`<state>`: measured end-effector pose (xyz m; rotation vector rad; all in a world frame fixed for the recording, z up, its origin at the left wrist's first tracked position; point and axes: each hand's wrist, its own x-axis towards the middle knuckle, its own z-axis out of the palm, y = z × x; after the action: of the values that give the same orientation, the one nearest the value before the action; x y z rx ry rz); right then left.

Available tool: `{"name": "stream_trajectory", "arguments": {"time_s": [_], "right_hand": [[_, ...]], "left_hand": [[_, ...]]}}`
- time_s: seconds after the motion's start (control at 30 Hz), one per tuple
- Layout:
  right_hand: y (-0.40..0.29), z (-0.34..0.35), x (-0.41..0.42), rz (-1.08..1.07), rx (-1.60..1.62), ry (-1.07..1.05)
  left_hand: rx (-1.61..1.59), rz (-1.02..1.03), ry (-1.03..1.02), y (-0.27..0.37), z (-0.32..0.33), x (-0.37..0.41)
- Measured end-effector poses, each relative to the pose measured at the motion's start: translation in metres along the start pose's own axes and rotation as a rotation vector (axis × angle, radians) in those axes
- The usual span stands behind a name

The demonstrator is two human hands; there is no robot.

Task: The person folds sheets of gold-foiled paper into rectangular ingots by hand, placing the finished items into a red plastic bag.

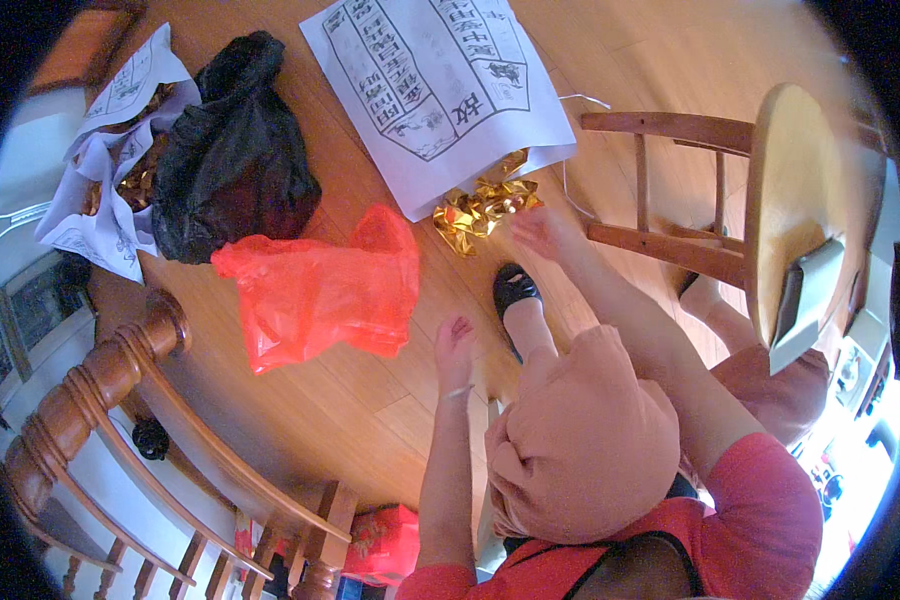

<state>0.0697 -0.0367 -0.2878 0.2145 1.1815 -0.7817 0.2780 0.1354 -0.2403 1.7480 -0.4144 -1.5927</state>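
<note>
My right hand (541, 232) reaches to the gold foil pieces (471, 214) at the mouth of a large white paper bag (439, 90). Its fingers are blurred at the foil's edge, so a grip is not clear. The bag lies flat on the wood floor and bears printed writing and drawings. My left hand (456, 351) hangs above the floor with curled fingers and nothing visible in it. Left of that hand lies a thin red plastic bag (322, 296). Beyond it sits a full black plastic bag (232, 165), against a second white paper bag (94, 172) with gold foil showing inside.
A wooden stool (791, 172) lies on its side at the right, with a flat dark-edged object (806, 300) against its seat. A wooden railing (217, 442) curves along the lower left. Near its base is a red box or bag (382, 544). My shoe (516, 285) is near the foil.
</note>
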Motion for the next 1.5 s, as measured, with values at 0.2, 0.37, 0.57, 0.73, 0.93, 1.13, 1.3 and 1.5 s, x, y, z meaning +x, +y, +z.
{"name": "stream_trajectory", "arguments": {"time_s": [0.2, 0.37, 0.57, 0.73, 0.93, 1.13, 1.3, 1.5], "right_hand": [[-0.041, 0.026, 0.019, -0.236, -0.067, -0.043], [-0.019, -0.018, 0.018, -0.073, -0.168, 0.085], [-0.002, 0.008, 0.011, 0.047, -0.083, -0.060], [-0.015, 0.057, 0.033, -0.111, -0.201, -0.297], [-0.028, 0.034, -0.007, -0.167, -0.421, -0.089], [-0.002, -0.049, -0.092, -0.171, -0.511, -0.064], [-0.026, -0.074, -0.208, -0.606, -1.155, -0.034], [-0.066, -0.092, -0.357, -0.982, -1.312, -0.419]], "left_hand": [[-0.362, -0.201, 0.181, -0.010, 0.061, 0.076], [-0.670, -0.226, 0.133, -0.003, 0.078, 0.120], [-0.625, -0.126, 0.131, 0.048, 0.124, 0.158], [-0.337, 0.215, 0.011, 0.058, 0.096, 0.224], [-0.549, 0.092, 0.168, 0.052, 0.122, 0.185], [-0.155, -0.058, -0.172, 0.042, 0.097, 0.083], [-0.178, 0.030, -0.281, 0.070, 0.001, 0.085], [0.220, 0.713, -0.110, 0.249, 0.060, -0.041]]}}
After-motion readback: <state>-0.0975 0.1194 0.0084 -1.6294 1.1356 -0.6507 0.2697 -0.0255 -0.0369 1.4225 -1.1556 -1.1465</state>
